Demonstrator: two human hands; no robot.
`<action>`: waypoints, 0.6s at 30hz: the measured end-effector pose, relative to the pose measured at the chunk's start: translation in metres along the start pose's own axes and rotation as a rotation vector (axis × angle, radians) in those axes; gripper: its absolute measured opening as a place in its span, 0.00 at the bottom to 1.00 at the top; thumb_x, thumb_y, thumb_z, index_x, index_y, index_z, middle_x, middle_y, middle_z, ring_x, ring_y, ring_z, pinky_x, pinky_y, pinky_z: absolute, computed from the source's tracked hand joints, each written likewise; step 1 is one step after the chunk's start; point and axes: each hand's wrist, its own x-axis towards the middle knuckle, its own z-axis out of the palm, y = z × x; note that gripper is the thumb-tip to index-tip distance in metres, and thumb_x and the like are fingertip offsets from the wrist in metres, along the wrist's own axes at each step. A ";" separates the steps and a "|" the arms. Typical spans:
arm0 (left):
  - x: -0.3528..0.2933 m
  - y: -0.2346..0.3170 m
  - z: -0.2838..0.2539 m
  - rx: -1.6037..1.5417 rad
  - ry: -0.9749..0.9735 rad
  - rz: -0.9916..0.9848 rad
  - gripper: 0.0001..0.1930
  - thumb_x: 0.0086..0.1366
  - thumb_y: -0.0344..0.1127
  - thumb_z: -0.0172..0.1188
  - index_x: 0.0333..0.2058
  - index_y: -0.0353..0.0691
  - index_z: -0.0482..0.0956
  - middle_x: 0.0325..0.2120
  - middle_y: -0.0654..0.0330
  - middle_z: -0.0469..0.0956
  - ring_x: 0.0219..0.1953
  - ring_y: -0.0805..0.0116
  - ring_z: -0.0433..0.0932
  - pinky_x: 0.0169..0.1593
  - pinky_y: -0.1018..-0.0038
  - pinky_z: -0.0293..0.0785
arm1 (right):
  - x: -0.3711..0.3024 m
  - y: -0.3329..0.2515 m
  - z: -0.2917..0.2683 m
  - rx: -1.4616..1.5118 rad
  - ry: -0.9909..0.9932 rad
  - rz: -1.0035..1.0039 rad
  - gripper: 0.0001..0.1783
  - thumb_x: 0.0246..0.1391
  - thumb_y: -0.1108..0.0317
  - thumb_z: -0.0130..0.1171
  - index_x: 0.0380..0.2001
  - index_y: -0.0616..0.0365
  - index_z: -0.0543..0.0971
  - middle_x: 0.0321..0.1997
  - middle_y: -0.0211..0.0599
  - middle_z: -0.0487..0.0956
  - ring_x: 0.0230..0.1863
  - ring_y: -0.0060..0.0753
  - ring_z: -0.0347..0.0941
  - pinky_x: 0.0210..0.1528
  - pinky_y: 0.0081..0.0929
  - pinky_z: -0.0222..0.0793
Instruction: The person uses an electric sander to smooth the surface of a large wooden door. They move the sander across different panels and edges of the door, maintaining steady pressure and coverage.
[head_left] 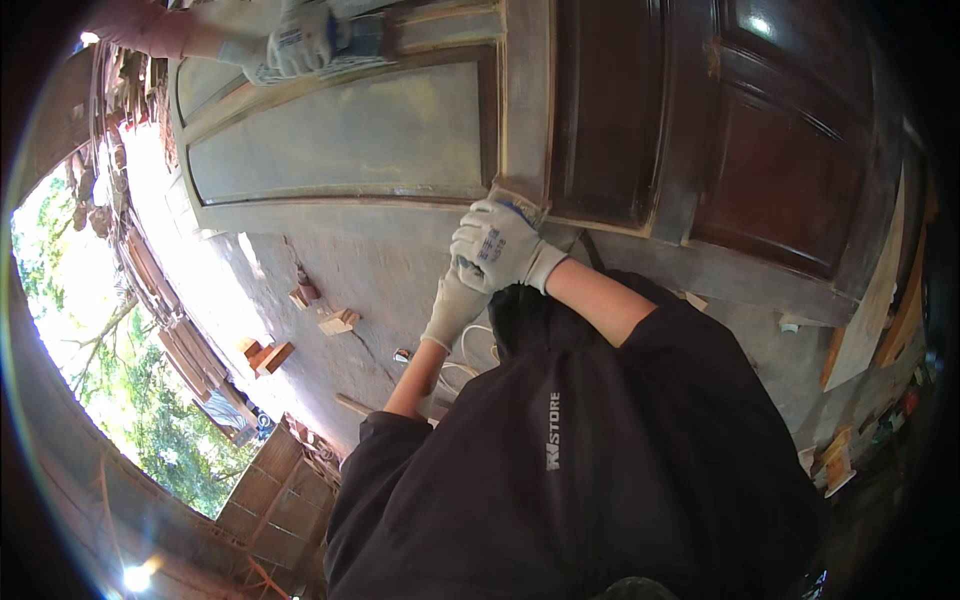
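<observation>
Door (345, 140) is spread across the upper frame; at its edge, gloved right hand (495, 245) and left hand (456, 303) are pressed together — anything gripped cannot be told.

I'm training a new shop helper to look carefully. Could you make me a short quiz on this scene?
1. Which of the wearer's two is nearer the door: the left grip or the right grip?
2. True or false: all the panels in view share one colour.
3. Fill in the blank: a second person's glove shows near the upper ____ corner of the picture.

Key:
1. The right grip, which is up at the door's edge.
2. False: the pale panel contrasts with the dark brown panel.
3. Left.
</observation>
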 end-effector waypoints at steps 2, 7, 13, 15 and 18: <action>0.032 0.007 -0.012 -0.007 0.028 0.052 0.22 0.62 0.43 0.62 0.53 0.42 0.74 0.43 0.39 0.81 0.47 0.36 0.80 0.48 0.52 0.79 | 0.019 0.020 -0.020 -0.048 -0.003 0.007 0.11 0.39 0.53 0.64 0.21 0.47 0.81 0.26 0.27 0.79 0.35 0.31 0.76 0.49 0.32 0.69; 0.136 0.038 -0.046 -0.067 0.138 0.201 0.24 0.62 0.41 0.62 0.55 0.42 0.72 0.44 0.36 0.80 0.47 0.34 0.78 0.49 0.51 0.78 | 0.076 0.090 -0.081 -0.184 0.006 -0.015 0.08 0.39 0.55 0.63 0.19 0.45 0.82 0.27 0.27 0.81 0.35 0.32 0.77 0.48 0.33 0.70; 0.245 0.119 -0.110 -0.269 0.071 0.091 0.38 0.55 0.44 0.65 0.64 0.40 0.63 0.48 0.36 0.79 0.55 0.36 0.76 0.55 0.56 0.77 | 0.131 0.174 -0.164 -0.326 0.071 0.011 0.11 0.45 0.56 0.58 0.26 0.45 0.86 0.33 0.33 0.85 0.38 0.38 0.80 0.47 0.39 0.74; 0.278 0.138 -0.122 -0.244 0.134 0.076 0.43 0.52 0.46 0.66 0.67 0.41 0.62 0.49 0.38 0.80 0.56 0.39 0.76 0.57 0.59 0.77 | 0.146 0.202 -0.187 -0.386 0.061 0.010 0.12 0.46 0.55 0.56 0.27 0.44 0.87 0.34 0.34 0.85 0.38 0.39 0.80 0.49 0.39 0.74; 0.342 0.145 -0.137 -0.470 0.069 0.125 0.45 0.50 0.47 0.67 0.67 0.41 0.63 0.49 0.39 0.80 0.55 0.41 0.78 0.59 0.61 0.75 | 0.177 0.225 -0.224 -0.482 0.080 -0.013 0.11 0.45 0.55 0.57 0.23 0.45 0.85 0.29 0.36 0.84 0.35 0.44 0.80 0.44 0.42 0.74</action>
